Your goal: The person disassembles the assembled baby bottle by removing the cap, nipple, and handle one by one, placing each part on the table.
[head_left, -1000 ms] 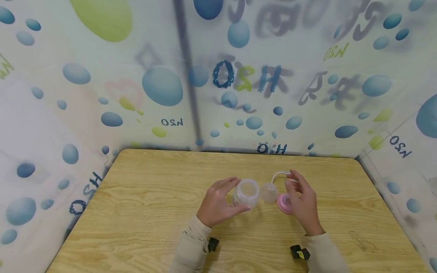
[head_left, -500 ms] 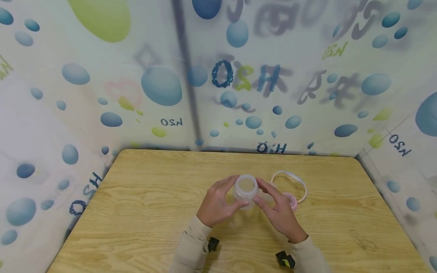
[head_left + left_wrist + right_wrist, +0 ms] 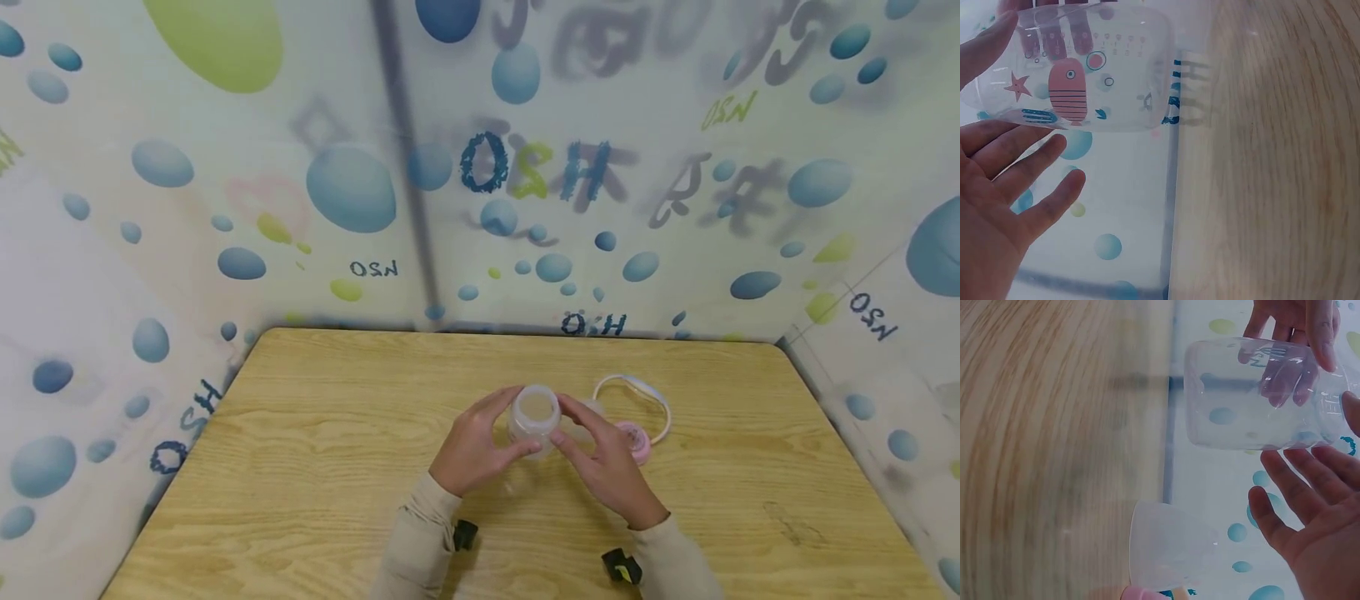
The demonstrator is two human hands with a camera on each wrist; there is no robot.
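Observation:
A clear, wide-mouthed baby bottle (image 3: 535, 423), without a cap, is held upright above the table between both hands. Its wall carries a printed pink fish and a starfish, seen in the left wrist view. My left hand (image 3: 471, 448) grips its left side between thumb and fingers. From the right, my right hand (image 3: 613, 468) holds it the same way. Behind the right fingers stands a translucent dome cover (image 3: 1169, 547), partly hidden in the head view. Beside that hand lies a pink ring-shaped piece (image 3: 637, 442), with a white curved tube or cord (image 3: 654, 395) reaching round it.
The wooden table (image 3: 345, 467) reaches back to a printed fabric wall (image 3: 300, 275), with further walls at both sides. A black wrist mount (image 3: 465, 535) shows at the left sleeve, another black mount (image 3: 621, 567) at the right.
My right hand has come left from over the pink piece and taken hold of the bottle, which the left hand held alone. The bottle has shifted slightly left and stands more upright.

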